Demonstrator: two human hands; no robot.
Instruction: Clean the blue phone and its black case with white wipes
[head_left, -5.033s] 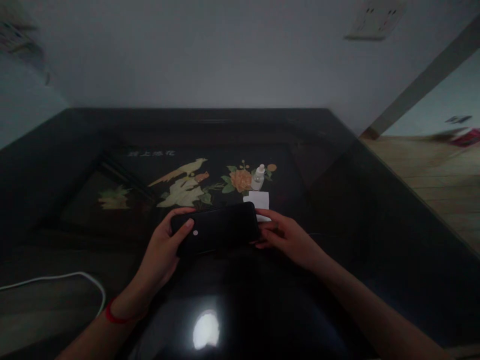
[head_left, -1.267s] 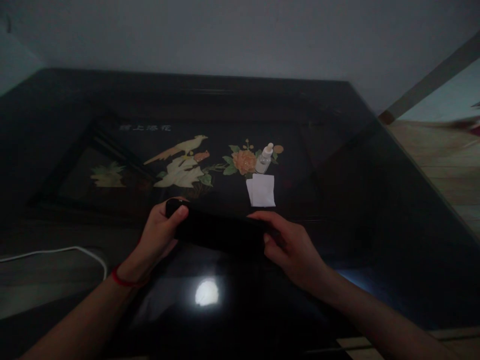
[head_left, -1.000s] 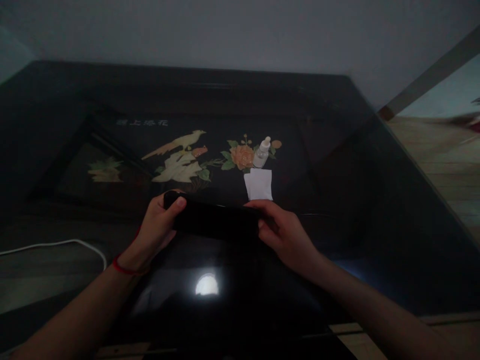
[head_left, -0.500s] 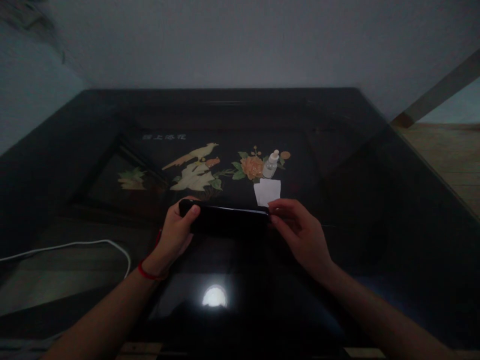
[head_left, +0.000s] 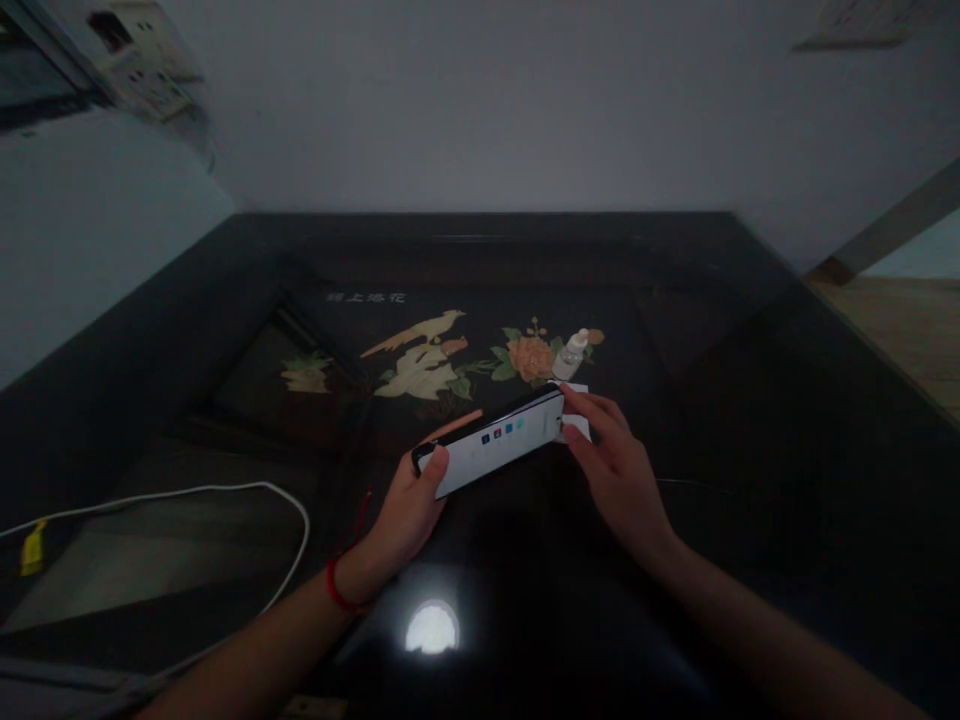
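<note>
A smartphone (head_left: 499,450) is held above the dark table, its screen lit white with several small icons and its right end tilted up. My left hand (head_left: 411,505), with a red string bracelet at the wrist, grips the left end, thumb on the screen side and fingers behind. At the other end, my right hand (head_left: 611,460) pinches the phone's edge between thumb and fingers. Partly hidden behind that end lie white paper pieces (head_left: 579,428). Just beyond them stands a small clear bottle with a white dropper cap (head_left: 571,355).
The glossy black table (head_left: 720,400) bears a bird-and-flower picture (head_left: 420,350) and reflects a round light. A white cable (head_left: 225,487) with a yellow tag (head_left: 33,547) curves along the left. A wall (head_left: 480,110) borders the far edge; sockets (head_left: 146,60) are at upper left.
The phone's dark screen is now lit and turned toward me, and its right end has risen. Both hands keep their hold. The view has shifted, so the table appears lower and further right.
</note>
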